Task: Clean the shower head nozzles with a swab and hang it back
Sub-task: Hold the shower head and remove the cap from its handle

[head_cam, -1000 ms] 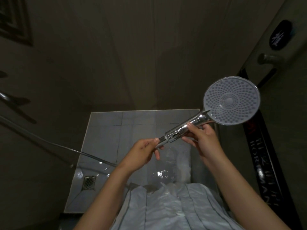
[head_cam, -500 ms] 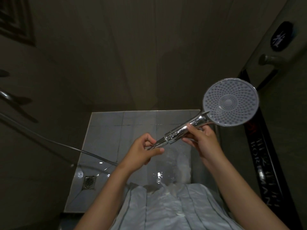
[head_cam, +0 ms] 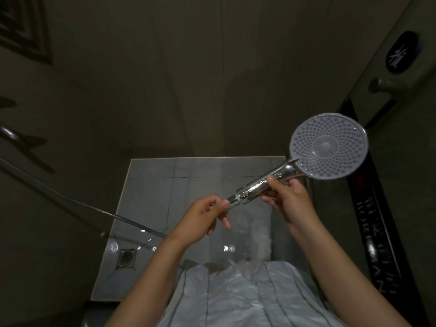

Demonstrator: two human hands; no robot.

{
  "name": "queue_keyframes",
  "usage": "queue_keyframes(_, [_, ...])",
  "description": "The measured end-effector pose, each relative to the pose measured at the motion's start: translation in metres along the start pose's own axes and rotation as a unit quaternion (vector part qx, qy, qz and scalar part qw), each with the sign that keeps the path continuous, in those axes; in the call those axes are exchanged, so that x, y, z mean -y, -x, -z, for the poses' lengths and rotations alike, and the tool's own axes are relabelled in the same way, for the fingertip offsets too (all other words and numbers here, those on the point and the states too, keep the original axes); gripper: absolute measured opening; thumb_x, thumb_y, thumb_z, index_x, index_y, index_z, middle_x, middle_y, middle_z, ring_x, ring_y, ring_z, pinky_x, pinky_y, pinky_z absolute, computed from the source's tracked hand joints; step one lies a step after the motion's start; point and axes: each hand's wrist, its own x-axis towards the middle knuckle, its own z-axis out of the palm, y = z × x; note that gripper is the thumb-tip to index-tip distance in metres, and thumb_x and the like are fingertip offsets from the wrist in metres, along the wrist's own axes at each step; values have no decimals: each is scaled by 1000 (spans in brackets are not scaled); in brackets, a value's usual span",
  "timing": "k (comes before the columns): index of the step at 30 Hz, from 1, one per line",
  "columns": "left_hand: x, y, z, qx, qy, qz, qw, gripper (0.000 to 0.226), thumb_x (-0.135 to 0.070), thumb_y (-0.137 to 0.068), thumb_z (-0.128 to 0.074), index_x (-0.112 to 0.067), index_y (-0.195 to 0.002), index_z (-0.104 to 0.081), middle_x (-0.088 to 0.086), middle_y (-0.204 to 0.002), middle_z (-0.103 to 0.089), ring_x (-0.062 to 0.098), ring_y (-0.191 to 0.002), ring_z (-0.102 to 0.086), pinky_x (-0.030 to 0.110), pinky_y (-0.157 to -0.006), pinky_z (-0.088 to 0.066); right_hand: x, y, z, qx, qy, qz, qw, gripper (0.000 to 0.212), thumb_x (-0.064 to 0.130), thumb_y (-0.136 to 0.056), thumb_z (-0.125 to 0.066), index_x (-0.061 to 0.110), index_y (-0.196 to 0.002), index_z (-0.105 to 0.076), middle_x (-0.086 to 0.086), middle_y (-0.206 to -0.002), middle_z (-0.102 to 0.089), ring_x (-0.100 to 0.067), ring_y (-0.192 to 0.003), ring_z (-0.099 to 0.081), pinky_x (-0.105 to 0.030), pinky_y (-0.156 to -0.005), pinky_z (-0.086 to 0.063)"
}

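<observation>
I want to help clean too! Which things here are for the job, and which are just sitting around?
For the job:
- shower head, nozzle face up
- its chrome handle, in the right hand
- left hand, pinching the hose end
- hose

Just there:
- floor drain
- wall knob
- dark banner

No swab shows.

Shower head (head_cam: 328, 146) pale grey, dotted face, chrome handle; floor tiles (head_cam: 188, 185) grey.
</observation>
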Motion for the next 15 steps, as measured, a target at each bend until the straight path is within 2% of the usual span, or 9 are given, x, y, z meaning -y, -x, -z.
queue_keyframes(7, [0, 1, -1, -5, -23, 8, 1000, 33, -21, -99, -38, -8, -72, -51, 3, -53, -64, 7, -30, -34, 15, -34, -28, -1, 0, 0, 6, -5, 4, 1000, 9, 12, -87, -62, 15, -93, -55, -1, -83, -67, -4, -64, -66, -16, -54, -53])
queue_keyframes(11, [0, 1, -2, -9, -16, 21, 1000, 37, -25, -100, -37, -7, -73, -53, 3, -53, -64, 9, -31, -33, 17, -34, -27, -1, 1, -1, 9, -5, 6, 1000, 10, 13, -88, -61, 15, -95, -55, -2, -84, -66, -5, -65, -66, -16, -55, -53])
queue_keyframes(13, [0, 1, -1, -22, -4, 17, 1000, 31, -24, -98, -43, -2, -79, -56, 3, -60, -68, 10, -31, -32, 16, -34, -26, -1, 1, -2, 11, -3, 8, 1000, 13, 12, -88, -61, 13, -98, -54, -3, -87, -66, -5, -66, -65, -16, -55, -53])
queue_keyframes(15, [0, 2, 0, -43, 18, 17, 999, 13, -18, -89, -60, -6, -88, -55, 3, -69, -70, 10, -32, -34, 16, -34, -28, -2, 0, -3, 12, -2, 9, 1000, 12, 12, -88, -61, 14, -98, -54, -4, -89, -65, -6, -68, -65, -16, -54, -52])
